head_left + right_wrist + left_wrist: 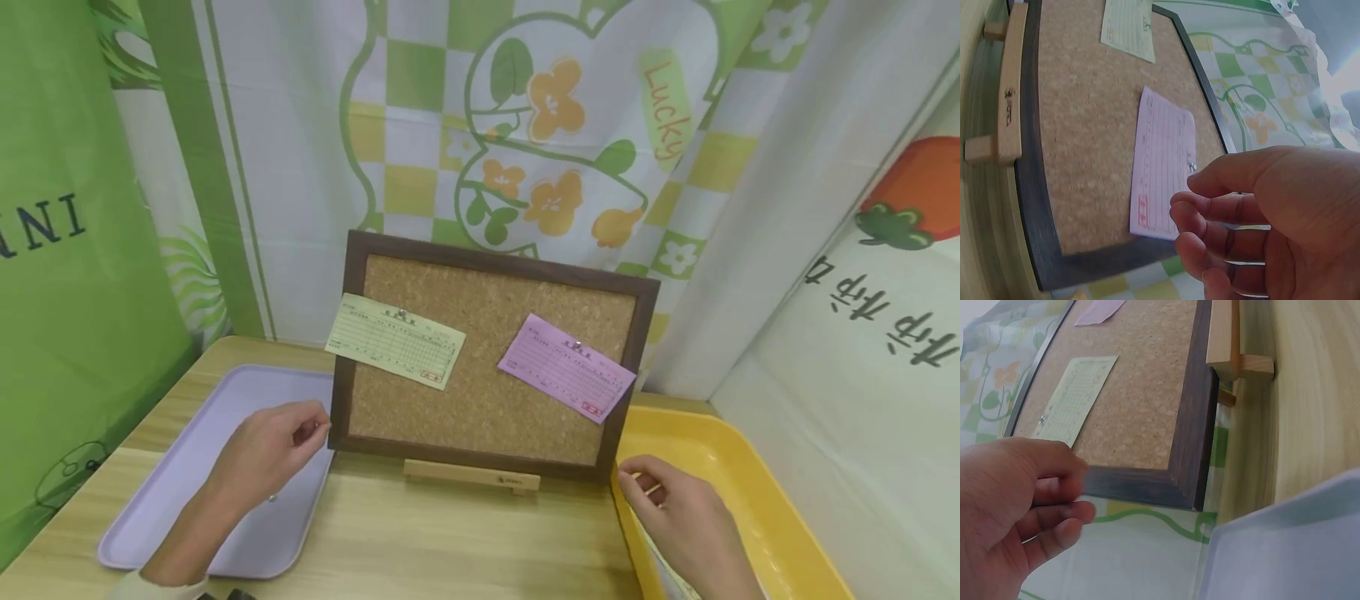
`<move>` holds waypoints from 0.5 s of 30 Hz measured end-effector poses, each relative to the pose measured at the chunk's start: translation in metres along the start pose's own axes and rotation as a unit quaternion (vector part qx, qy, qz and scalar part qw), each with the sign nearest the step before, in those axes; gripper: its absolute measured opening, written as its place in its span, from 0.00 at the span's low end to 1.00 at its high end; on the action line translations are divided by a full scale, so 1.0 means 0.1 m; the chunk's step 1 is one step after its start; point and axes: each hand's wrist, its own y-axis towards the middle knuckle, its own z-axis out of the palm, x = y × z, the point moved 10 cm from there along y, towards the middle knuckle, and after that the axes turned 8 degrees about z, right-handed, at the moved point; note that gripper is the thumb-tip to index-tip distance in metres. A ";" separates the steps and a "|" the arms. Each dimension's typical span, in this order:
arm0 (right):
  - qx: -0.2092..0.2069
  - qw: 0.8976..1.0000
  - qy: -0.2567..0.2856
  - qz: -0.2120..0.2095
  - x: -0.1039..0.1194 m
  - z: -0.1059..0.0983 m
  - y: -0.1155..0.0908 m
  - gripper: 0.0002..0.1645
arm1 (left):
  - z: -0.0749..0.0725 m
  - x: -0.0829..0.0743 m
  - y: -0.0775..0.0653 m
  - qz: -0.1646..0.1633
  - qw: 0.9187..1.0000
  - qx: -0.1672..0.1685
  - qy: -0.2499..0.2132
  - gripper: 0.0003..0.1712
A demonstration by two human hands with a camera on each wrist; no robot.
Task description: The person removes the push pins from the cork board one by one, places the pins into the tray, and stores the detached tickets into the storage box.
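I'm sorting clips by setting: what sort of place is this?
Probably a tabletop workspace screened by printed curtains: a wooden table bears a framed corkboard, with a lilac tray and a yellow tray beside it.

We've got bare hands at both ends: left hand (262, 454) at 8 o'clock in head view, right hand (686, 517) between 4 and 5. Pale cream sleeve (159, 587) ends on the left forearm (197, 525), also 8 o'clock; cropped black part (238, 595) beside it, we can't identify
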 end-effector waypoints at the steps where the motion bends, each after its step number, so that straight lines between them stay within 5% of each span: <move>1: -0.005 1.000 0.000 -0.012 0.06 0.00 0.00 0.07 | 0.02 -0.01 0.01 -0.004 1.000 0.006 0.005 0.16; 6: -0.013 0.998 0.010 -0.053 0.34 0.03 0.07 0.04 | 0.09 -0.05 0.04 -0.011 0.999 0.025 0.021 0.10; 15: -0.070 0.987 0.043 -0.141 0.85 0.08 0.18 0.04 | 0.08 -0.16 0.21 0.011 1.000 -0.001 0.026 0.07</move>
